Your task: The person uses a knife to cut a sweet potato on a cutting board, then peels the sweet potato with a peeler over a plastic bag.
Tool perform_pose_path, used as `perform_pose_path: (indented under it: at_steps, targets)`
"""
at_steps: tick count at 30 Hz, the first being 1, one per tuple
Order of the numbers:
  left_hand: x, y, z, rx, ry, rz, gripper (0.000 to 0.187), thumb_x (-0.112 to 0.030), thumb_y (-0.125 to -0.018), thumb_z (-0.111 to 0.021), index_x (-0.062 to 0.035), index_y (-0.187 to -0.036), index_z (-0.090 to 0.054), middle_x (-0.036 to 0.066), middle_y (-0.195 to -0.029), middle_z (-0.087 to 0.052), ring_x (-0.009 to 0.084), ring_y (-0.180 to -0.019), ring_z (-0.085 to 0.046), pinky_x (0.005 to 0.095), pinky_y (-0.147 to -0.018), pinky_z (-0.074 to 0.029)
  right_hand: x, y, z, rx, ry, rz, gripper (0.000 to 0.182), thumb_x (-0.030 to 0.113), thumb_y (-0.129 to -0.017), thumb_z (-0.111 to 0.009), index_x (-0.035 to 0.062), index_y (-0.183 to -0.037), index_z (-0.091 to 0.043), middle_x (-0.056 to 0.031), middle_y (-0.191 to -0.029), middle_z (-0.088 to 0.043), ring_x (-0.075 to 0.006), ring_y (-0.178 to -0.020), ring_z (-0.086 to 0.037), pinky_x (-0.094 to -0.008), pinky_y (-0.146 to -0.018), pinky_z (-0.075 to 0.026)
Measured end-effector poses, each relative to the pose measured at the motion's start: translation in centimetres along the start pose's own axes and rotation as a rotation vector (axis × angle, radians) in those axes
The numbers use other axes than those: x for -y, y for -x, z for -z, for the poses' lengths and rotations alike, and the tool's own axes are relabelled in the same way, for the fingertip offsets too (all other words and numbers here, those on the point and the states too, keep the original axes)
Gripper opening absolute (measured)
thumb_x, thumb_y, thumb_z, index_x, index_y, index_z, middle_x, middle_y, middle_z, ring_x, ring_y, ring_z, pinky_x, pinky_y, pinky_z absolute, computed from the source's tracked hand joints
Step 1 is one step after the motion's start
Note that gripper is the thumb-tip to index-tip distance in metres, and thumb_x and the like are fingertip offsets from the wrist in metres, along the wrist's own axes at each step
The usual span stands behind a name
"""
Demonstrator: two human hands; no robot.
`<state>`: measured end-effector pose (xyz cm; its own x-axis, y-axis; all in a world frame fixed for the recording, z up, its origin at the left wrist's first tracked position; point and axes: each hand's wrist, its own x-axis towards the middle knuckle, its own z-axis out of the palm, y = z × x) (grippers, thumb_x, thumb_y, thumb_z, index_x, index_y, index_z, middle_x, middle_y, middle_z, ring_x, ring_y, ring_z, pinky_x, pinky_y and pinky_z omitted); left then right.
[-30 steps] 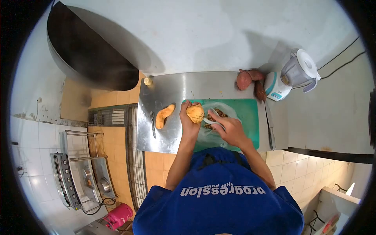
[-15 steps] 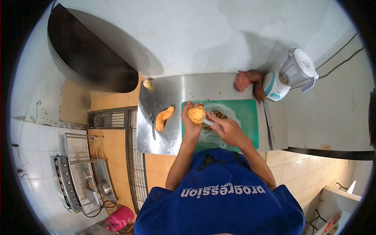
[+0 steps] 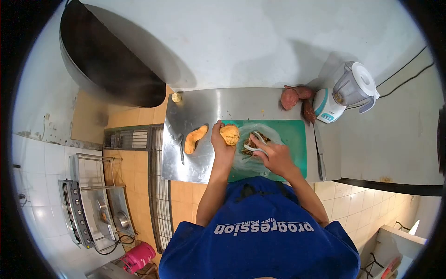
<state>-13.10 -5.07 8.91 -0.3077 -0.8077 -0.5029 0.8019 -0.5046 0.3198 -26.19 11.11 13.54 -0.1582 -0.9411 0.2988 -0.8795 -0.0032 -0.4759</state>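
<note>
My left hand (image 3: 223, 148) is wrapped round a peeled, orange-yellow sweet potato (image 3: 230, 135) above the left part of a green cutting board (image 3: 297, 139). In my right hand (image 3: 278, 158) is a white-handled peeler (image 3: 254, 149), now a little to the right of the sweet potato and apart from it. Beneath the peeler, a clear plastic bag (image 3: 244, 165) lies spread on the board with dark peelings (image 3: 249, 140) in it. Another peeled sweet potato (image 3: 195, 139), long and curved, rests on the steel counter (image 3: 204, 104) to the left.
A spoon-like utensil (image 3: 181, 149) lies at the left. Unpeeled red sweet potatoes (image 3: 290, 99) sit at the back right, beside a blender (image 3: 355, 88). A long knife (image 3: 320, 151) lies right of the board. A small pale round piece (image 3: 176, 97) is at the back left corner.
The peeler in my right hand has moved right, away from the sweet potato and over the peelings. My left hand has shifted slightly left with the sweet potato.
</note>
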Motion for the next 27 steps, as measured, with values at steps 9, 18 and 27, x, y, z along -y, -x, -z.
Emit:
perform_pose_path:
  at_steps: [9,18,27]
  targets:
    - [0.0,-0.4,0.5,-0.03,-0.02,0.014,0.015,-0.018,-0.097,-0.063,-0.0096,-0.091,-0.053,0.002,-0.081,-0.053,0.0207,-0.078,-0.061,0.0409,-0.078,-0.057,-0.7,0.0,-0.9,0.149,0.114,-0.005,0.053,0.042,-0.094,-0.063,0.0345,-0.145,-0.054,-0.0104,-0.077,-0.067,-0.031,-0.062,-0.065,-0.045,-0.054,-0.052]
    - [-0.4,-1.2,1.6,0.005,-0.069,-0.026,0.016,-0.018,-0.097,-0.063,-0.0084,-0.093,-0.051,0.004,-0.086,-0.053,0.0213,-0.083,-0.061,0.0426,-0.079,-0.057,-1.2,0.2,-1.6,0.17,0.131,0.017,0.051,0.045,-0.093,-0.063,0.0351,-0.143,-0.056,-0.0142,-0.077,-0.068,-0.0317,-0.067,-0.068,-0.0464,-0.057,-0.053]
    - [-0.6,1.8,-0.6,0.269,-0.181,0.072,0.025,-0.031,-0.101,-0.058,-0.0079,-0.108,-0.052,0.009,-0.11,-0.062,0.022,-0.098,-0.062,0.0506,-0.096,-0.055,0.6,-2.4,3.0,0.061,-0.174,-0.137,0.049,0.032,-0.097,-0.061,0.026,-0.145,-0.054,-0.0158,-0.099,-0.073,-0.0379,-0.086,-0.068,-0.0447,-0.076,-0.053]
